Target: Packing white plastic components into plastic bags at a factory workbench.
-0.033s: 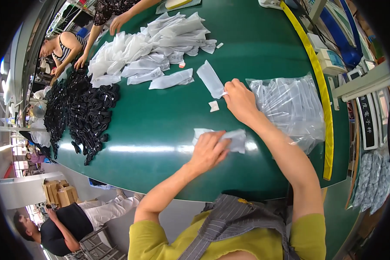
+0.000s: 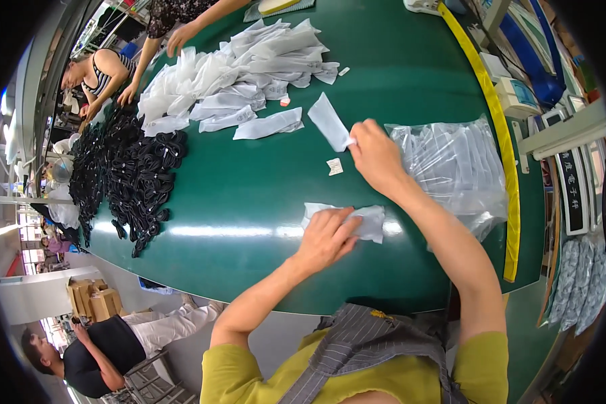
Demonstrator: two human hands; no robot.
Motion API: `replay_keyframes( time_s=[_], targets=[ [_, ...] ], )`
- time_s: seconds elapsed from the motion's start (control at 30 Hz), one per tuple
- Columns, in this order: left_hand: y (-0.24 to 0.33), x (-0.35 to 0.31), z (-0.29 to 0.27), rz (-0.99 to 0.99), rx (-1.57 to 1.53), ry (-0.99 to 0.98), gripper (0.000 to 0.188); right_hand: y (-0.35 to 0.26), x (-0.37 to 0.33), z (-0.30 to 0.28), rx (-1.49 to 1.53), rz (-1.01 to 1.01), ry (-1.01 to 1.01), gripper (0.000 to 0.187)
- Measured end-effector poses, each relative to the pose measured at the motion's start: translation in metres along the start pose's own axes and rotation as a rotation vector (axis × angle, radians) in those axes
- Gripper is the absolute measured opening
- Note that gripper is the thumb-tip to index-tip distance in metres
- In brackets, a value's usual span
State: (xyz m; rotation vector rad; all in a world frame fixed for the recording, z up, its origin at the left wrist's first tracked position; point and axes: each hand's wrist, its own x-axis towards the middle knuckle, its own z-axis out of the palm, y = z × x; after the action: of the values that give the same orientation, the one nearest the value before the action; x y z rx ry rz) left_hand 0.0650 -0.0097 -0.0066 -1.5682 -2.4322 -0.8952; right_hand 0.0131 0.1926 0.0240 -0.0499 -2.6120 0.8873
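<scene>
My right hand (image 2: 376, 156) is closed, pinching the lower end of a frosted white plastic pouch (image 2: 328, 122) that slants up and left from the fingers. Palm down, my left hand (image 2: 326, 237) rests on another frosted pouch (image 2: 370, 223), which lies flat on the green table near me. Its fingers are stretched and slightly apart over the pouch, covering its middle. A small white paper label (image 2: 334, 167) lies between the two hands. Just right of my right hand is a large clear bag (image 2: 451, 165) packed with a row of similar pouches.
A heap of frosted pouches (image 2: 242, 74) spreads across the far middle. Left of it lies a pile of black coiled cords (image 2: 138, 175). A co-worker's hand (image 2: 126, 93) reaches to that pile. A yellow strip (image 2: 495, 114) runs along the right side of the green table (image 2: 236, 202).
</scene>
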Motion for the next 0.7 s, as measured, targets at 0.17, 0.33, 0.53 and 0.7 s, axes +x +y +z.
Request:
replay_keyframes(
  time_s=[0.17,0.33,0.53,0.7],
  targets=[
    [0.014,-0.011,-0.012,-0.161,0.008,0.003,0.056,-0.061,0.038,-0.008,0.143,-0.167,0.272,0.01],
    [0.008,-0.007,-0.011,-0.141,-0.037,-0.032,0.052,-0.036,0.003,0.064,0.027,-0.223,-0.16,0.018],
    [0.009,-0.016,-0.02,-0.191,-0.025,-0.053,0.053,0.008,-0.037,-0.001,-0.039,-0.319,-0.302,0.036],
    [-0.013,0.001,-0.023,-0.125,0.125,-0.067,0.049,-0.004,-0.041,-0.017,0.229,-0.136,-0.593,0.025]
  ],
)
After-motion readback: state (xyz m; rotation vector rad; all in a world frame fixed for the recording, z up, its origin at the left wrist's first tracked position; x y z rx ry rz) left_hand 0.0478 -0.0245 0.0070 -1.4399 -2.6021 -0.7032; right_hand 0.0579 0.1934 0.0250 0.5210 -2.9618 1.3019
